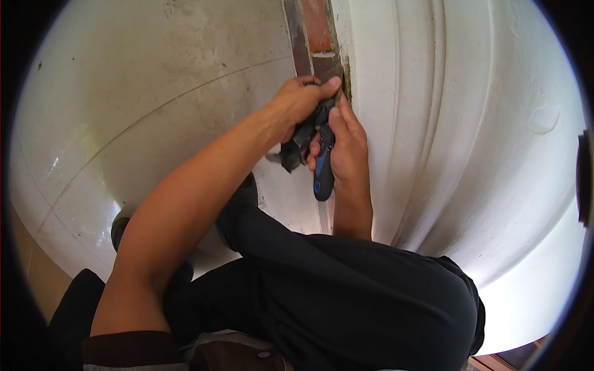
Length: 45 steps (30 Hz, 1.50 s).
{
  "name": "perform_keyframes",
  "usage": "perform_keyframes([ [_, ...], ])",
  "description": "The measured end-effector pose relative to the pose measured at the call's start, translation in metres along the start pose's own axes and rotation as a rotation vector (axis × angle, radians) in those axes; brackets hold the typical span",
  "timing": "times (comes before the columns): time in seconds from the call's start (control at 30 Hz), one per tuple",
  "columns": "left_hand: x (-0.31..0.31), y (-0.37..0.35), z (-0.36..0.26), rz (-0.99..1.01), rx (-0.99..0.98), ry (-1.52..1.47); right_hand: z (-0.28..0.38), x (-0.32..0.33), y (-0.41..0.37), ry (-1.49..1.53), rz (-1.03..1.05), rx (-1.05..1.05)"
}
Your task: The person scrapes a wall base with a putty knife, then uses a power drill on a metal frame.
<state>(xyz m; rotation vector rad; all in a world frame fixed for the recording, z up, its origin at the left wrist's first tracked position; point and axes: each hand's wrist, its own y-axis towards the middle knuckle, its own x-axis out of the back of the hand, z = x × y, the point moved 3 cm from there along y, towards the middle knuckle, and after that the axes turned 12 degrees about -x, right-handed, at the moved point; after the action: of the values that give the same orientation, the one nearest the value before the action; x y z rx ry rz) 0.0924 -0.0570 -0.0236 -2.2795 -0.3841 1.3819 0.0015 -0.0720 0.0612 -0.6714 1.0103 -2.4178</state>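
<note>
My right hand point(348, 139) is closed around the black-and-blue handle of a scraper point(323, 168), its butt end pointing back toward my knees. The scraper's blade is mostly hidden between my hands. My left hand point(299, 104) is closed on a crumpled dark cloth point(295, 148), which hangs below the palm. Its thumb presses near the front of the tool, close to my right thumb. Both hands are together over a narrow strip of reddish-brown tiles point(317, 26), beside the foot of the white wall.
A white, moulded, curving wall point(464, 123) rises on the right. Pale, stained floor tiles point(154, 80) with dark joints spread to the left. My bent leg in dark trousers point(359, 290) lies across the front. A dark gap point(347, 80) runs along the wall's foot.
</note>
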Motion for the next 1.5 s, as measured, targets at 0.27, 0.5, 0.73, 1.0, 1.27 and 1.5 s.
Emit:
perform_keyframes([
  [0.27,-0.007,-0.003,0.005,-0.058,-0.032,0.028,-0.005,0.000,-0.002,0.070,-0.009,0.024],
  [0.5,-0.005,-0.007,-0.007,-0.034,-0.037,0.047,-0.002,0.002,-0.001,0.045,0.021,0.014],
  [0.73,-0.008,0.004,0.007,-0.151,-0.140,0.071,-0.004,0.003,0.000,0.029,0.005,0.057],
  [1.0,-0.006,0.013,0.011,-0.080,-0.185,0.049,0.000,0.003,-0.001,0.047,0.041,0.060],
  [1.27,0.000,0.024,0.016,-0.138,-0.242,0.090,-0.003,0.001,-0.001,0.079,0.018,0.073],
  [1.5,-0.001,0.013,0.003,-0.136,-0.221,0.127,-0.001,-0.002,0.005,0.072,0.033,0.094],
])
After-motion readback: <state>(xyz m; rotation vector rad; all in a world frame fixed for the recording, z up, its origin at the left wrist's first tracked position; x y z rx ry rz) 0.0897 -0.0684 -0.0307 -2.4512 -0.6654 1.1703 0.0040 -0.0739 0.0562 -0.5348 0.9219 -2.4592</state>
